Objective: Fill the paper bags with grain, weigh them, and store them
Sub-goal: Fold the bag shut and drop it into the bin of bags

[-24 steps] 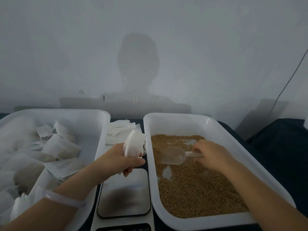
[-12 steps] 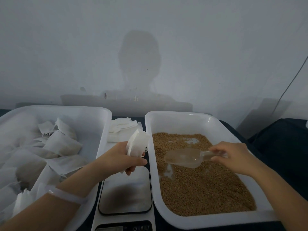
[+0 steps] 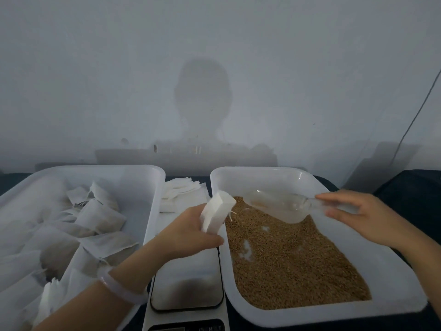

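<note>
Paper bag (image 3: 216, 215): white, small, held mouth-up and tilted right over the gap between the scale and the grain tray's left rim. A thin string dangles from its right side. Left hand (image 3: 188, 232) grips its lower half, fingers curled round it, thumb to the near side. Pale translucent bangle (image 3: 119, 290) on that wrist.

Right hand (image 3: 362, 216): over the far right part of the grain tray, thumb and fingertips pinching the handle of a clear plastic scoop (image 3: 279, 206). Handle blurred. Scoop is raised above the grain, its open end pointing left toward the bag, close to it but not touching. How much it carries, cannot tell.

Grain (image 3: 293, 263): brown, covering most of the white tray (image 3: 334, 316) on the right, with a few bare patches of floor showing.

Left white tray (image 3: 152, 211): holds many filled bags (image 3: 100, 215), lying jumbled.

Digital kitchen scale (image 3: 188, 283): between the two trays, near side, platform bare. Beyond it, a stack of flat empty bags (image 3: 181, 189).

Everything sits on a dark cloth (image 3: 410, 187). Pale wall (image 3: 95, 68) behind, carrying the person's shadow; a thin cable (image 3: 415, 115) runs down at far right.
</note>
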A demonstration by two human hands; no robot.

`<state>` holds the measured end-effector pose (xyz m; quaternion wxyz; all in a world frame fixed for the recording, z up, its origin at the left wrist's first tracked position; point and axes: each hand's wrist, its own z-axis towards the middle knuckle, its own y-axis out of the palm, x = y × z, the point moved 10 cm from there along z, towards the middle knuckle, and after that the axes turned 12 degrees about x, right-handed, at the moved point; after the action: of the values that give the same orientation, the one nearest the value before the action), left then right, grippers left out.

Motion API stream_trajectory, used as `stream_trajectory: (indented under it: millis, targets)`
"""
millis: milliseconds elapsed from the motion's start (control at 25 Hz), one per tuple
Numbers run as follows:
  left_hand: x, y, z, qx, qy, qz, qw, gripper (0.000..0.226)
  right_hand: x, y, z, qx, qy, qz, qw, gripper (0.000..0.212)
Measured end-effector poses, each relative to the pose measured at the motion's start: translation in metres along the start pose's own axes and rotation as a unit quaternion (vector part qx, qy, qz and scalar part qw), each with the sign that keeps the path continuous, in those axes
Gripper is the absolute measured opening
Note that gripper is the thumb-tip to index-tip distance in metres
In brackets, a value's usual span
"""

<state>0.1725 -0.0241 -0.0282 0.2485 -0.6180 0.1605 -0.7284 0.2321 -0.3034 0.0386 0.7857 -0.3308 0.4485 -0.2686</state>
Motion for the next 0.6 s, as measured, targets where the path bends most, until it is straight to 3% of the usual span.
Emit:
stream_trajectory:
  millis: [160, 440, 600]
  targets:
    - [0.005, 0.019, -0.001, -0.008, 0.023, 0.078, 0.997, 0.045, -0.036, -0.030, 0.006, 0.030, -0.071, -0.022, 0.997, 0.032]
    - [0.010, 0.021, 0.005, 0.020, 0.033, 0.100, 0.994, 0.043, -0.074, -0.038, 0.022, -0.019, -0.160, -0.176, 0.971, 0.031]
    - [0.025, 0.022, 0.017, 0.045, 0.047, 0.128, 0.990, 0.047, -0.100, -0.058, 0.038, 0.037, -0.204, -0.234, 0.950, 0.027]
